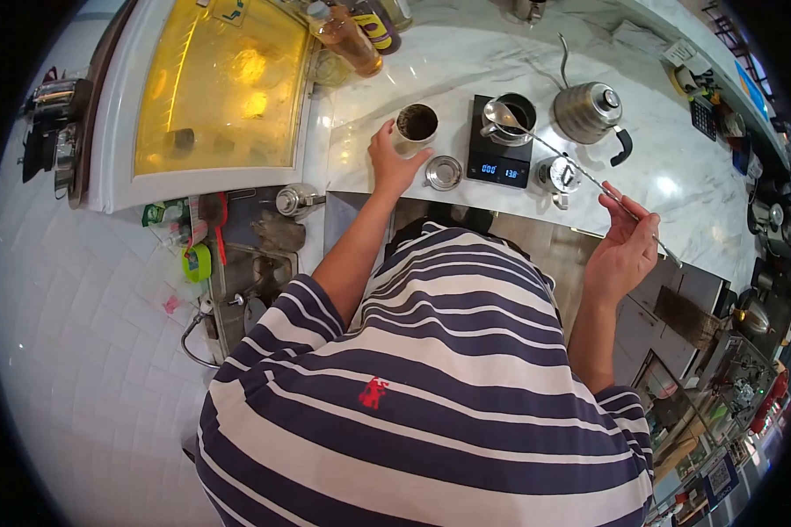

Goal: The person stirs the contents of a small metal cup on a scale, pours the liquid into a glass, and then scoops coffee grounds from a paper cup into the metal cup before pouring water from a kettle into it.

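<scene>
My left hand [395,162] is closed around the side of a light-coloured cup [404,147] with dark contents, standing on the counter. In my right hand [621,248], a long twisted bar spoon [564,155] is pinched by the shaft. The spoon's bowl hangs over a metal pot [526,103] on a black digital scale [489,140] with lit digits. Between the cup and the scale lies a small round metal lid or dish [444,173]. A small metal pitcher-like vessel [557,175] stands right of the scale, under the spoon's shaft.
A steel gooseneck kettle [584,111] stands behind on the right of the marble counter [650,75]. Bottles [347,39] stand at the back left beside a yellow-fronted cabinet [220,88]. A sink [242,272] is low on the left. A calculator [703,118] lies far right.
</scene>
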`<action>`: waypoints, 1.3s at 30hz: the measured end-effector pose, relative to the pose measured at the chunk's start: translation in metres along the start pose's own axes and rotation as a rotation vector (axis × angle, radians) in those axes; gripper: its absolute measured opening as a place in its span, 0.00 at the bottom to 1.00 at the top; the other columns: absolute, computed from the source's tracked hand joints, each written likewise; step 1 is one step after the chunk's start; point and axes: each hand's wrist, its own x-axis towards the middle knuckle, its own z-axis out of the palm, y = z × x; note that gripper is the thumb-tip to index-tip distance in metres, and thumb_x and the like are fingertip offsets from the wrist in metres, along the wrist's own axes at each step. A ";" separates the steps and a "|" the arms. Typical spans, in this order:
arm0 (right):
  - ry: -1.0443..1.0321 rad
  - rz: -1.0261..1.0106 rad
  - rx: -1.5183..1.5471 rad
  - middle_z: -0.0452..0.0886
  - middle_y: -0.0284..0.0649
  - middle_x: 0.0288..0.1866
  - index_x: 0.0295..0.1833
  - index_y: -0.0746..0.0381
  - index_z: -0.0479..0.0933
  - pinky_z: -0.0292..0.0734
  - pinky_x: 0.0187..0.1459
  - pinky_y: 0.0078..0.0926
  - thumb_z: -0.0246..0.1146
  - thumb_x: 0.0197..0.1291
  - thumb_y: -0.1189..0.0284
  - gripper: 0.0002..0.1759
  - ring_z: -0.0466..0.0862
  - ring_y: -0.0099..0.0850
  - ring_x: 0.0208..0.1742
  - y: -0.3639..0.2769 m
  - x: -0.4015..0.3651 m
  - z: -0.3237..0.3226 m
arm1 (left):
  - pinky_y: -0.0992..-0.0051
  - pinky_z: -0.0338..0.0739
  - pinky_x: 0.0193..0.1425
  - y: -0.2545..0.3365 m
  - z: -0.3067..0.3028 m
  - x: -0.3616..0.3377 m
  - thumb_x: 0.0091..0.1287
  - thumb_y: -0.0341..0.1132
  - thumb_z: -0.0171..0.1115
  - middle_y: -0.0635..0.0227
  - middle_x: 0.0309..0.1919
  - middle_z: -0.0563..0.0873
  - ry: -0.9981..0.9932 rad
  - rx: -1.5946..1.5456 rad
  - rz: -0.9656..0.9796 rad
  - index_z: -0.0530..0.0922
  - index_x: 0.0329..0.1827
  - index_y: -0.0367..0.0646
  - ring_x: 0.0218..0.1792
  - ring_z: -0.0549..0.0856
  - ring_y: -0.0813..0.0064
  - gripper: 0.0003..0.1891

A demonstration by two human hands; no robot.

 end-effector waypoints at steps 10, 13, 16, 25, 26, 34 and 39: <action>-0.101 -0.044 -0.069 0.85 0.66 0.55 0.51 0.74 0.77 0.85 0.61 0.42 0.39 0.88 0.64 0.27 0.89 0.47 0.54 -0.002 -0.043 0.040 | 0.53 0.68 0.75 0.018 0.007 0.022 0.44 0.42 0.91 0.56 0.63 0.80 -0.032 -0.071 0.113 0.76 0.68 0.44 0.68 0.73 0.51 0.46; -0.173 -0.172 -0.153 0.84 0.67 0.56 0.52 0.74 0.76 0.87 0.59 0.44 0.38 0.87 0.64 0.26 0.88 0.50 0.57 -0.006 -0.053 0.050 | 0.54 0.69 0.74 0.035 -0.021 0.014 0.45 0.36 0.90 0.57 0.61 0.80 0.008 -0.182 0.243 0.75 0.67 0.43 0.67 0.74 0.51 0.43; -0.246 -0.272 -0.166 0.83 0.67 0.55 0.53 0.74 0.76 0.89 0.57 0.47 0.39 0.87 0.64 0.26 0.87 0.53 0.58 -0.011 -0.061 0.059 | 0.60 0.74 0.72 0.047 -0.051 0.009 0.47 0.29 0.87 0.58 0.62 0.81 -0.022 -0.275 0.348 0.72 0.69 0.42 0.65 0.80 0.58 0.44; -0.469 -0.497 -0.188 0.88 0.61 0.50 0.59 0.66 0.75 0.77 0.61 0.58 0.43 0.87 0.58 0.23 0.88 0.57 0.56 -0.041 -0.078 0.070 | 0.68 0.79 0.68 0.081 -0.121 0.021 0.47 0.22 0.86 0.59 0.62 0.81 -0.141 -0.561 0.482 0.70 0.70 0.41 0.62 0.84 0.66 0.45; -0.478 -0.518 -0.200 0.88 0.60 0.48 0.58 0.66 0.76 0.76 0.61 0.58 0.43 0.87 0.57 0.23 0.88 0.57 0.55 -0.044 -0.078 0.073 | 0.68 0.79 0.68 0.083 -0.125 0.023 0.47 0.22 0.86 0.59 0.62 0.81 -0.134 -0.555 0.507 0.70 0.70 0.41 0.61 0.84 0.66 0.46; -0.470 -0.594 -0.283 0.90 0.55 0.42 0.55 0.64 0.78 0.76 0.61 0.58 0.44 0.86 0.56 0.24 0.90 0.56 0.54 -0.058 -0.094 0.106 | 0.65 0.78 0.69 0.100 -0.150 0.033 0.44 0.25 0.88 0.58 0.63 0.79 -0.108 -0.523 0.660 0.70 0.71 0.41 0.61 0.83 0.62 0.48; -0.490 -0.636 -0.364 0.91 0.54 0.41 0.54 0.64 0.78 0.76 0.61 0.58 0.45 0.86 0.58 0.22 0.91 0.54 0.53 -0.064 -0.093 0.119 | 0.66 0.77 0.69 0.107 -0.157 0.033 0.43 0.25 0.87 0.58 0.63 0.79 -0.121 -0.529 0.596 0.69 0.72 0.41 0.62 0.83 0.63 0.49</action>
